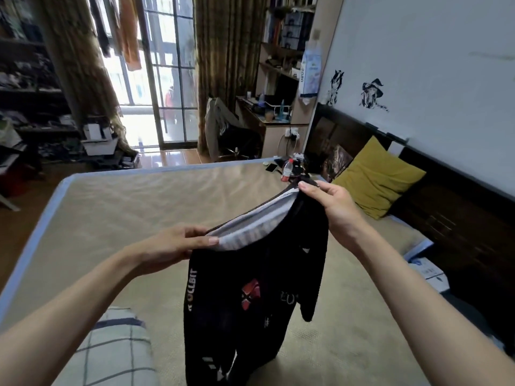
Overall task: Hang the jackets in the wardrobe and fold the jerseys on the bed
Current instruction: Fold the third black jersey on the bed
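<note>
A black jersey [239,296] with a white and grey striped inside, a red emblem and orange lettering down one side hangs above the bed [119,207]. My left hand [170,246] pinches its upper edge at the left. My right hand [331,207] pinches the same edge higher up at the right. The cloth droops between my hands, and its lower end reaches down near the mattress at the bottom of the view.
A checked folded cloth [111,346] lies at the bed's near left. A yellow pillow [376,176] leans on the dark headboard at the right. A bottle [287,169] and a phone [271,168] lie at the far corner. A desk, chair and shelves stand beyond.
</note>
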{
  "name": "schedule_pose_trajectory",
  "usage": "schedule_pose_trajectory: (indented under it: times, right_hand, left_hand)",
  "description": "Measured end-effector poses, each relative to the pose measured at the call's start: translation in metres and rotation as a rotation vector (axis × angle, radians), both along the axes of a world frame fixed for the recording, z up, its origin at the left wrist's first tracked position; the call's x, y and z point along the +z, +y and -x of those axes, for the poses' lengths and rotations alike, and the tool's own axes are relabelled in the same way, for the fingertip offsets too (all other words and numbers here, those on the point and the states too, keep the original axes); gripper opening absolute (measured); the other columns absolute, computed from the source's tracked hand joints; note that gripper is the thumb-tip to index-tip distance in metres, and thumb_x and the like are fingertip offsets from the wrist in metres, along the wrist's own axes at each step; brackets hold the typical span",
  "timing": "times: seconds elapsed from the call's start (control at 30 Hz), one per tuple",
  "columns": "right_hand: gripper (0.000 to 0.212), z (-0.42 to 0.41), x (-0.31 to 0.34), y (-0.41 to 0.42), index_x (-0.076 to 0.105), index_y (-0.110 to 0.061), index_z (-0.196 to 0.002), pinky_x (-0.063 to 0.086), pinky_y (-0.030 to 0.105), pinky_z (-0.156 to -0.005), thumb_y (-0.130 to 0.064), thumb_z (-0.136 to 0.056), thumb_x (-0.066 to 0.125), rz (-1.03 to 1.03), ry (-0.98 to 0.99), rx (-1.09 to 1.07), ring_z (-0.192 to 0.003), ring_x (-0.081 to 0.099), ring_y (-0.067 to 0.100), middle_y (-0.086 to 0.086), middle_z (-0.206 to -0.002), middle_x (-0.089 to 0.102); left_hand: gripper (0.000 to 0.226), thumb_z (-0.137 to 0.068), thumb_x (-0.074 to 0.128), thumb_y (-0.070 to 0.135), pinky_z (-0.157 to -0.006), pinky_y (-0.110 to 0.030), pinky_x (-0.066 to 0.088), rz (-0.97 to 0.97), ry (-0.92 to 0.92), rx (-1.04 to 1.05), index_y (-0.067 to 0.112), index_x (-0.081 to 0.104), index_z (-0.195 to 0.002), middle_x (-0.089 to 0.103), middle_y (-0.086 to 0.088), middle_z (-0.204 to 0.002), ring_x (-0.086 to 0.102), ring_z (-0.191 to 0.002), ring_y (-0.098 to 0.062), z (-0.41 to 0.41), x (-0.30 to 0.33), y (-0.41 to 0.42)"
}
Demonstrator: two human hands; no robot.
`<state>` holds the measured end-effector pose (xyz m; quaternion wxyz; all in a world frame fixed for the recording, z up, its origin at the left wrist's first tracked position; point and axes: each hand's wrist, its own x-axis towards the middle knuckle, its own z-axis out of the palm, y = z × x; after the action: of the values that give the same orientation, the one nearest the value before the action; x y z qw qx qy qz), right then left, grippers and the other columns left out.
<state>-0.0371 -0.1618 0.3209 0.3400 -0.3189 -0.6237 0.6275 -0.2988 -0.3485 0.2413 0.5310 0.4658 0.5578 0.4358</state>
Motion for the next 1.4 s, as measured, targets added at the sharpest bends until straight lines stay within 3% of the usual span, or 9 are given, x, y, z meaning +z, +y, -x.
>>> schedule_pose_trajectory:
  times: [0.1, 0.27, 0.43, 0.57, 0.67, 0.87, 1.07, 1.27, 1.4]
  right_hand:
    - [0.02, -0.013, -0.013, 0.004, 0.072, -0.005, -0.093, 0.046, 0.023, -0.061, -0.024, -0.094, 0.069, -0.137, -0.19, -0.047, -0.08, 0.061, 0.018, 0.005, -0.083, 0.064]
    - [0.018, -0.017, -0.013, 0.009, 0.066, -0.005, -0.093, 0.038, 0.015, -0.05, -0.014, -0.102, 0.054, -0.272, -0.281, -0.009, -0.057, 0.053, 0.0, -0.002, -0.071, 0.058]
    - [0.023, -0.025, 0.002, 0.028, 0.072, -0.014, -0.09, 0.042, 0.031, -0.071, -0.009, -0.101, 0.052, -0.264, -0.177, 0.021, -0.07, 0.057, 0.009, -0.005, -0.076, 0.063]
    - [0.023, -0.024, 0.02, 0.041, 0.059, -0.011, -0.073, 0.035, 0.038, -0.069, -0.015, -0.093, 0.048, -0.322, -0.121, 0.0, -0.071, 0.045, 0.019, 0.003, -0.068, 0.048]
    - [0.028, -0.022, 0.047, 0.056, 0.044, -0.015, -0.066, 0.033, 0.025, -0.055, -0.014, -0.095, 0.042, -0.258, -0.054, -0.026, -0.054, 0.041, 0.009, -0.007, -0.054, 0.041]
    - [0.033, -0.019, 0.108, 0.085, 0.05, -0.016, -0.07, 0.031, 0.029, -0.059, -0.021, -0.103, 0.048, -0.613, -0.053, 0.072, -0.06, 0.041, 0.007, -0.002, -0.07, 0.048]
    - [0.025, -0.029, 0.132, 0.102, 0.066, -0.018, -0.08, 0.039, 0.025, -0.064, -0.028, -0.101, 0.061, -0.708, -0.022, 0.135, -0.067, 0.052, 0.007, -0.006, -0.07, 0.057]
    - [0.028, -0.09, 0.128, 0.081, 0.071, -0.005, -0.088, 0.042, 0.026, -0.066, -0.029, -0.098, 0.066, -0.639, -0.057, 0.146, -0.07, 0.057, 0.01, 0.001, -0.074, 0.063]
    - [0.024, -0.158, 0.129, 0.038, 0.069, -0.006, -0.092, 0.044, 0.016, -0.052, -0.029, -0.096, 0.069, -0.361, -0.129, 0.363, -0.059, 0.059, 0.009, -0.002, -0.069, 0.062]
  left_hand:
    - [0.03, -0.096, 0.066, 0.03, -0.09, -0.033, 0.043, -0.038, 0.023, 0.038, 0.002, 0.067, -0.109, 0.061, -0.007, -0.099, 0.058, -0.096, -0.018, 0.008, 0.009, -0.009]
    - [0.023, -0.105, 0.047, 0.029, -0.075, -0.028, 0.043, -0.14, 0.406, 0.188, 0.016, 0.062, -0.094, 0.055, 0.009, -0.078, 0.053, -0.079, -0.008, -0.008, 0.038, -0.016]
    - [0.026, -0.099, 0.053, 0.039, -0.072, -0.035, 0.045, -0.308, 0.605, 0.403, 0.015, 0.063, -0.092, 0.057, 0.01, -0.073, 0.053, -0.072, -0.007, -0.015, 0.083, -0.006]
    - [0.021, -0.105, 0.047, 0.032, -0.071, -0.031, 0.037, -0.411, 0.587, 0.561, 0.017, 0.057, -0.094, 0.05, 0.014, -0.077, 0.044, -0.073, -0.005, -0.044, 0.106, 0.009]
    - [0.017, -0.103, 0.053, 0.024, -0.071, -0.029, 0.039, -0.445, 0.565, 0.634, 0.01, 0.059, -0.098, 0.054, 0.007, -0.079, 0.047, -0.072, -0.006, -0.059, 0.13, 0.024]
    - [0.008, -0.096, 0.055, 0.019, -0.069, -0.034, 0.039, -0.408, 1.047, 0.915, 0.012, 0.059, -0.096, 0.061, -0.001, -0.081, 0.054, -0.076, -0.019, -0.065, 0.191, 0.047]
    - [0.014, -0.102, 0.04, 0.025, -0.066, -0.038, 0.034, -0.29, 1.094, 0.867, 0.012, 0.045, -0.102, 0.055, -0.004, -0.074, 0.051, -0.074, -0.026, -0.084, 0.213, 0.05]
    - [0.027, -0.105, 0.039, 0.041, -0.068, -0.042, 0.04, -0.31, 1.128, 0.671, 0.022, 0.04, -0.086, 0.056, -0.006, -0.071, 0.054, -0.073, -0.029, -0.121, 0.198, 0.018]
    - [0.04, -0.095, 0.036, 0.068, -0.069, -0.037, 0.042, -0.432, 1.115, 0.531, 0.033, 0.044, -0.078, 0.054, 0.004, -0.07, 0.052, -0.068, -0.014, -0.141, 0.191, -0.016]
